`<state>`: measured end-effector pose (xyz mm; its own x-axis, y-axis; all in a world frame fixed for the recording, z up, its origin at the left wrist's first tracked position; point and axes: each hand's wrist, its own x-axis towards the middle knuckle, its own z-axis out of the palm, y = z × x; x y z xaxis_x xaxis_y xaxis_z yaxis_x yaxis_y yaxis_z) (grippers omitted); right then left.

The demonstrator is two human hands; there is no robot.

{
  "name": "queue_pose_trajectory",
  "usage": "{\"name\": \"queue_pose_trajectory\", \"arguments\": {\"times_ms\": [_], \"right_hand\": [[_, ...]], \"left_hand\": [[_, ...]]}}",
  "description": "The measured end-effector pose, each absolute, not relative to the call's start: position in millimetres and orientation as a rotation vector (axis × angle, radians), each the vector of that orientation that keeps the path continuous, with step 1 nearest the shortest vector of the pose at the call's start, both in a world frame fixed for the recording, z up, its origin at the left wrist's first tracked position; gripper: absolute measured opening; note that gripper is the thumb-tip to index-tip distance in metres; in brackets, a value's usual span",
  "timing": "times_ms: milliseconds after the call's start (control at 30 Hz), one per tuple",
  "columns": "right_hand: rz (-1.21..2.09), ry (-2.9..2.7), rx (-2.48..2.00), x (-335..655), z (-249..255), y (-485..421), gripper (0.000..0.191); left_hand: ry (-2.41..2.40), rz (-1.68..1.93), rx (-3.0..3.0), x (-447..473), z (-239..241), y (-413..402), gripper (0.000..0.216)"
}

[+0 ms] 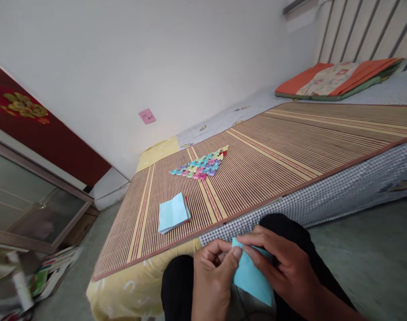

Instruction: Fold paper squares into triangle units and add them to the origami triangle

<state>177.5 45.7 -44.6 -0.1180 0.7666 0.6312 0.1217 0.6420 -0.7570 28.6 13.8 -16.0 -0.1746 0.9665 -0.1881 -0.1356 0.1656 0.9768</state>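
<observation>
A light-blue sheet of paper (252, 276) is held above my lap, between both hands. My left hand (217, 272) pinches its upper left edge between thumb and fingers. At the top corner my right hand (278, 258) grips the same sheet, its thumb and fingertips close to the left ones. Part of the sheet lies behind the right fingers. On the bamboo mat beyond my knees rests a stack of light-blue paper (173, 213). Farther back, many small folded paper pieces (203, 166) in several colours lie grouped in a rough triangle.
The bamboo mat (257, 178) covers a bed with a checked and yellow sheet. Folded orange bedding (340, 80) lies at the far right by the slatted headboard (367, 31). A pink note (147, 116) is on the wall. A glass-fronted cabinet (33, 200) stands at left.
</observation>
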Motion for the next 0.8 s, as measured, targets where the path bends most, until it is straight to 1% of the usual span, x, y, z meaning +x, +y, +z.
{"name": "queue_pose_trajectory", "arguments": {"times_ms": [67,133,233,267,333,433,500,667,800], "right_hand": [[0.722,-1.600,-0.787,177,-45,46,0.012],[0.913,-1.577,-0.838,177,-46,46,0.013],[1.248,-1.547,-0.835,179,-47,44,0.036],[1.299,-1.540,-0.830,180,-49,43,0.042],[1.303,-1.522,-0.860,183,-52,40,0.047],[1.273,-1.450,-0.921,188,-56,39,0.050],[1.323,-1.383,-0.914,190,-56,42,0.051],[1.651,-1.373,-0.730,185,-57,51,0.043],[1.791,-1.379,-0.705,179,-67,49,0.041]], "left_hand": [[1.347,1.279,0.892,29,-18,16,0.040],[1.349,1.301,0.888,28,-19,18,0.042],[1.364,1.367,0.867,26,-19,20,0.042],[1.365,1.384,0.858,26,-19,20,0.042],[1.347,1.383,0.843,25,-20,21,0.041],[1.290,1.342,0.835,27,-22,22,0.039],[1.275,1.331,0.825,29,-24,24,0.038],[1.316,1.301,0.896,32,-23,26,0.036],[1.344,1.317,0.917,28,-25,25,0.036]]}}
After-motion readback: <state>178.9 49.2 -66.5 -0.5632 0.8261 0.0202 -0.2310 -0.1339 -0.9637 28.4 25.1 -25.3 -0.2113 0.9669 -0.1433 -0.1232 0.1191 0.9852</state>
